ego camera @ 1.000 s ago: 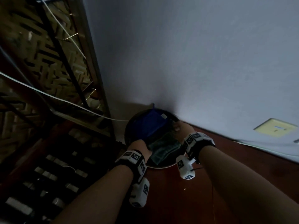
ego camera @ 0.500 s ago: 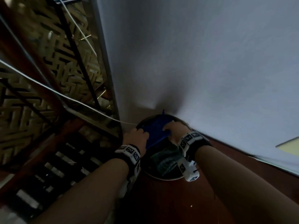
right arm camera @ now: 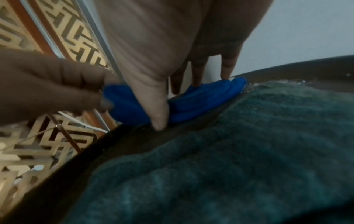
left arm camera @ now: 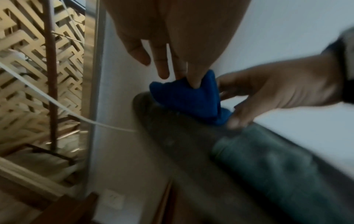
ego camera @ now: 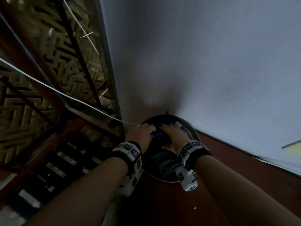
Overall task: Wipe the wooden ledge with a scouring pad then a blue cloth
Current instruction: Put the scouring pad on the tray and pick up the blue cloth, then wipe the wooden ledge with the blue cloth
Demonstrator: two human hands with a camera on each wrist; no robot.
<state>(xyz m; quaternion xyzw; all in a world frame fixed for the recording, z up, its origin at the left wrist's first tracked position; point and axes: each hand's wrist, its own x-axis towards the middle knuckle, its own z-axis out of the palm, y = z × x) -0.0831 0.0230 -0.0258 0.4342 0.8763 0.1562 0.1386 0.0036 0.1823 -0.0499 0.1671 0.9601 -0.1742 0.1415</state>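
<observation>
Both hands meet over a dark round basin point(ego camera: 193, 137) set on the wooden ledge point(ego camera: 228, 185) at the foot of a pale wall point(ego camera: 211, 62). The left hand point(ego camera: 140, 132) pinches one bunched end of the blue cloth point(left arm camera: 189, 98) between thumb and fingers, its other fingers straight. The right hand point(ego camera: 173, 133) takes hold of the other end, thumb pressed down in front of the folds and fingertips behind them. The cloth sits gathered between the two hands, at the far rim of the basin, close against the wall.

Just below the right wrist, nearer the person, a dark green textured pad point(right arm camera: 239, 159) lies inside the basin; it is probably the scouring pad, though dim light and blur leave that uncertain. Neither hand touches it.

To the left of the left hand, a white cable point(ego camera: 65, 95) runs across a patterned lattice screen point(ego camera: 24, 103), with a stairway point(ego camera: 53, 160) dropping below. To the right of the right hand, the ledge stretches along the wall.

By the look of it, the task stands at its second half: the pad is set down and the cloth is being gathered up. Whether the pad stage was completed cannot be read here. The cloth has not yet reached the wood, so that wipe is left to do.
</observation>
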